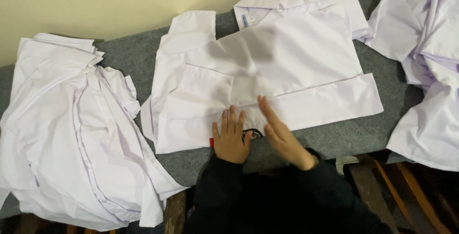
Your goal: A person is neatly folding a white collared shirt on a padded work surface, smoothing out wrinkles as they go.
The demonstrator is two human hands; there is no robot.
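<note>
fingers: left hand (231, 140) flat, fingers (232, 119) spread, pressing the folded white shirt (267, 76); right hand (282, 136) open, blurred, edge-on on its hem; neither grips anything.
9 o'clock: heap of white shirts (71, 133).
centre: the folded shirt on the grey table (334, 138), collar toward 1 o'clock.
3 o'clock: more white shirts (425, 71).

White shirt (267, 71), spread flat and partly folded on grey felt tabletop, collar toward 1 o'clock, sleeve folded across body, second sleeve at 11 o'clock, small red tag and dark emblem on hem edge at 6 o'clock, lightly creased.
</note>
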